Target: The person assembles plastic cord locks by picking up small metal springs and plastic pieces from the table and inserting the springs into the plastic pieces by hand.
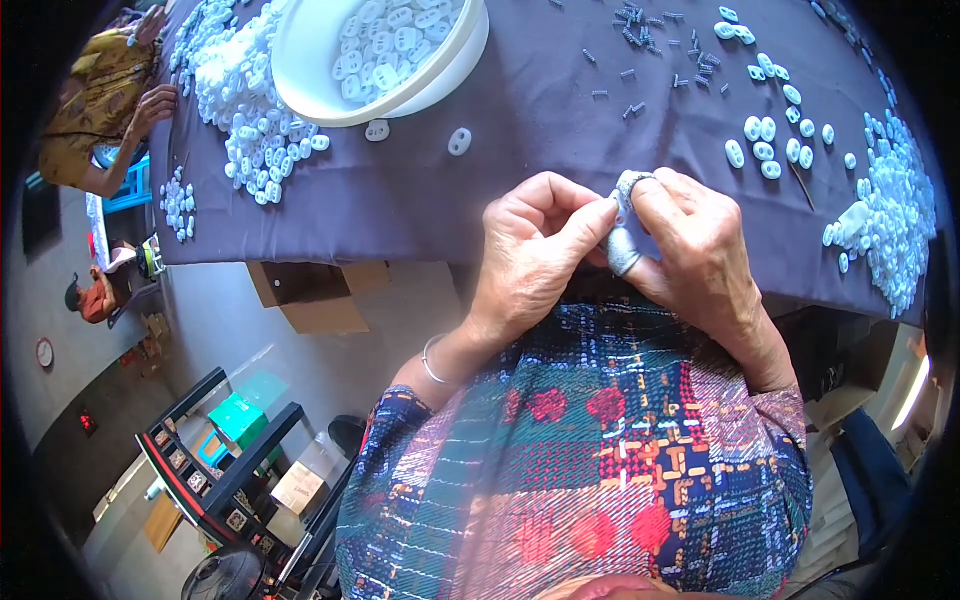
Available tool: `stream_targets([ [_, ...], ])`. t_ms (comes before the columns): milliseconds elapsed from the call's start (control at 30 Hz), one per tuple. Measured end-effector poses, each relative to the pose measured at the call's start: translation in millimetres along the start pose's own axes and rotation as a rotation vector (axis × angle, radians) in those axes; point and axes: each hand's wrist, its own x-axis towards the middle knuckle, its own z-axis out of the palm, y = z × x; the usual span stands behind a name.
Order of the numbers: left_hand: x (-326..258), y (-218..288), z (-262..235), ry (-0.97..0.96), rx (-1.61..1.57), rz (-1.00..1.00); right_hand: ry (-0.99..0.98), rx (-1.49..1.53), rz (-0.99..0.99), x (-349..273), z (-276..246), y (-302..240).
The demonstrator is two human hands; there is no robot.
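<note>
My left hand [535, 250] and my right hand [705, 240] meet at the near edge of the cloth-covered table, fingertips pinched together. Whatever small thing is between them is mostly hidden by the fingers. Pale wraps cover the right thumb [622, 252] and forefinger. Beyond my hands lies a loose white oval two-hole plastic piece [460, 142], with another one [377, 130] beside the bowl. Small dark coil springs [640, 35] are scattered at the far middle. To the right, several loose white plastic pieces [767, 152] lie near a thin metal rod [803, 187].
A white bowl [470, 65] of two-hole pieces stands at the far left middle. Heaps of white pieces lie left [225, 80] and right [895, 225]. Another person's hand [155, 105] rests at the table's left edge. A cardboard box [325, 315] sits below the table.
</note>
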Motion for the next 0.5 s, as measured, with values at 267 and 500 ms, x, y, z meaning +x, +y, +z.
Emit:
stream_targets([
  [267, 0.3, -0.5, -1.3, -0.019, -0.001, 0.011, -0.002, 0.095, -0.029, 0.6, 3.1, 5.9],
  [500, -1.7, 1.9, -1.6, -0.059, 0.071, -0.051, 0.016, 0.117, -0.034, -1.2, 4.3, 8.5],
])
